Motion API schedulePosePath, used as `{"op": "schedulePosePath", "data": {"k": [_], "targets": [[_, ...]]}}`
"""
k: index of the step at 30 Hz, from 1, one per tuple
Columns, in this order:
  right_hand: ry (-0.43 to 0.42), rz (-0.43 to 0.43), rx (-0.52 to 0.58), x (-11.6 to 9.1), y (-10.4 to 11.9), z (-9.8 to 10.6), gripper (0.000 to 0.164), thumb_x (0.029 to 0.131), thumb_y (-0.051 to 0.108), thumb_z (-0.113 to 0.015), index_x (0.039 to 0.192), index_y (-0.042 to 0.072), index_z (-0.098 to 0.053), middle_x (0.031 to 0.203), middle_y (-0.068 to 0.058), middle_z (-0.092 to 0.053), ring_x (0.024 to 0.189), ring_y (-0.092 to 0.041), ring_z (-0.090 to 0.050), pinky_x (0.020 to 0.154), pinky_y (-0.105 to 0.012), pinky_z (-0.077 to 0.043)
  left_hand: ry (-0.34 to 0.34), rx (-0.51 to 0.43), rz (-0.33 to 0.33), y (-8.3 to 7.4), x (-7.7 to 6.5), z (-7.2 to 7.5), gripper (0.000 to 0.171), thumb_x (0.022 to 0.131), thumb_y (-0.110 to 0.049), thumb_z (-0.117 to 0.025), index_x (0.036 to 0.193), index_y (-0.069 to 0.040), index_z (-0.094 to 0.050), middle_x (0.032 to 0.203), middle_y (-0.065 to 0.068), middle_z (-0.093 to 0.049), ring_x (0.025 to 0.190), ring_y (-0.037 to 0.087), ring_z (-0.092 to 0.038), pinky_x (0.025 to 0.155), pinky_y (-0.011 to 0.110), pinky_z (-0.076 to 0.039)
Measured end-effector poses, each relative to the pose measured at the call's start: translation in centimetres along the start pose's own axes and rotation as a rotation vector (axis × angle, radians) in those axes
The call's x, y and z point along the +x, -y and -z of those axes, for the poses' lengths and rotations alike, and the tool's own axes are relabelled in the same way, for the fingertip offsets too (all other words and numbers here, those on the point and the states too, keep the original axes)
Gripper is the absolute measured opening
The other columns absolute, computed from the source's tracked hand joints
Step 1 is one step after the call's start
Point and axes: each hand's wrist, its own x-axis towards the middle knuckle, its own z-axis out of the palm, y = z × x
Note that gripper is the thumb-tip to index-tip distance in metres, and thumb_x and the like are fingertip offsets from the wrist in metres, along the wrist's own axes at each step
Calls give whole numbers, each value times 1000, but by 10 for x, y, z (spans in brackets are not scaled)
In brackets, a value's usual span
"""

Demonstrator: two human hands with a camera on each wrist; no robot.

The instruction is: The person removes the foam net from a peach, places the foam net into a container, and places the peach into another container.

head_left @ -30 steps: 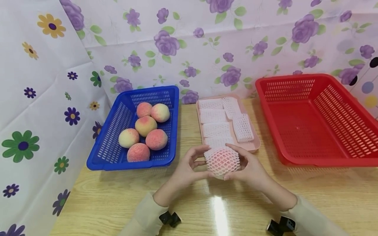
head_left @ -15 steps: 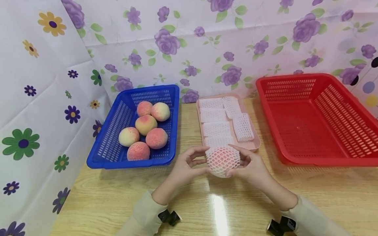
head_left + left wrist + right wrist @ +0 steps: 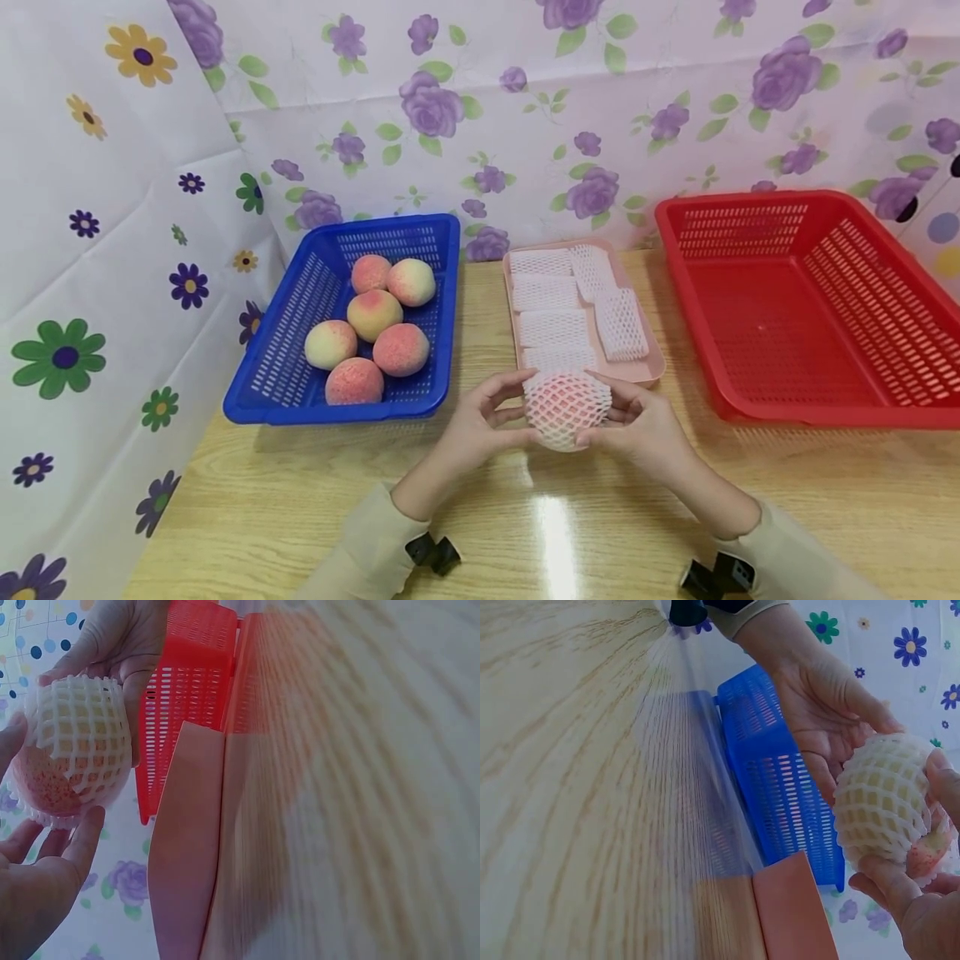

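A peach in a white foam net sleeve (image 3: 567,412) is held between both hands above the table, just in front of the pink tray. My left hand (image 3: 486,421) grips it from the left, fingers and thumb curved round the side. From the right, my right hand (image 3: 639,425) grips it the same way. In the left wrist view, the peach's bare reddish skin (image 3: 46,780) shows where the net leaves it uncovered. A smaller bare patch (image 3: 928,851) appears in the right wrist view. Flat foam net sleeves (image 3: 551,328) lie in the pink tray (image 3: 651,367) behind the hands.
At the left, a blue basket (image 3: 251,408) contains several loose peaches (image 3: 375,315). A large red basket (image 3: 765,333) stands to the right of the tray. Floral cloth (image 3: 525,125) hangs behind the wooden table (image 3: 285,508), with another cloth along the left side.
Both hands keep their hold on the netted peach, with only slight shifts of the fingers. The head view has moved a little, so the scene sits slightly farther right.
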Motion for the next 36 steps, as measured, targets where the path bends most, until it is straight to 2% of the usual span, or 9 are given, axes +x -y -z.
{"op": "schedulePosePath", "data": {"k": [3, 6, 10, 14, 18, 21, 26, 31, 36], "targets": [[9, -9, 20, -1, 1, 0, 72, 66, 0, -83, 127, -16, -49, 115, -35, -58, 89, -2, -66, 76, -21, -57, 14, 15, 16, -2, 0, -1, 75, 68, 10, -79, 135, 3, -46, 135, 24, -47, 119, 26, -51, 95, 30, -52], [18, -24, 37, -2, 2, 1, 73, 66, 0, -84, 128, -16, -49, 115, -34, -59, 90, -2, -66, 77, -22, -57, 19, 26, 15, -3, 1, -3, 77, 66, 13, -78, 135, 4, -45, 136, 24, -45, 117, 18, -51, 94, 29, -52], [12, -42, 67, -3, 3, 2, 74, 65, 0, -84, 128, -16, -48, 114, -28, -63, 90, -3, -67, 77, -23, -57, 14, 34, 7, -5, 1, -5, 78, 66, 13, -78, 136, 4, -44, 137, 23, -45, 117, 13, -50, 95, 28, -51], [-13, -49, 101, -4, 4, 0, 66, 66, -1, -83, 123, -16, -53, 108, -16, -69, 89, -5, -68, 76, -25, -57, 5, 33, 18, -8, 0, -7, 82, 66, 13, -78, 138, 1, -41, 141, 21, -41, 121, 17, -48, 97, 27, -49], [-74, -13, 153, -5, 3, -3, 43, 64, -6, -82, 103, 6, -71, 91, 10, -73, 84, -5, -69, 73, -23, -58, -14, 11, 32, -10, 0, -9, 86, 65, 16, -77, 139, 0, -37, 142, 20, -40, 124, 23, -47, 101, 28, -47], [-97, 32, 193, -5, 1, -5, 47, 63, -9, -81, 91, 27, -71, 88, 14, -72, 82, -4, -69, 72, -22, -58, -53, -4, 62, -12, 0, -11, 88, 64, 15, -78, 139, 2, -35, 141, 18, -41, 124, 23, -47, 102, 27, -46], [-136, 6, 199, -6, 1, -8, 47, 66, -7, -81, 92, 29, -69, 88, 14, -71, 83, -4, -68, 72, -21, -58, -124, -44, 91, -12, -1, -13, 83, 64, 7, -82, 133, 6, -37, 135, 17, -43, 118, 17, -47, 100, 25, -47], [-151, -85, 219, -5, 1, -7, 42, 69, -4, -80, 94, 26, -68, 88, 14, -71, 85, -4, -68, 74, -21, -58, -124, -92, 50, -10, -3, -12, 74, 68, 3, -81, 130, 11, -41, 132, 20, -46, 115, 13, -51, 97, 26, -49], [-72, -13, 307, -2, 0, 1, 39, 76, -6, -74, 95, 28, -70, 90, 11, -72, 86, -3, -67, 74, -19, -57, -59, -134, -47, -8, -4, -8, 75, 78, -16, -79, 132, 15, -39, 131, 17, -49, 113, 10, -52, 93, 26, -52]]}}
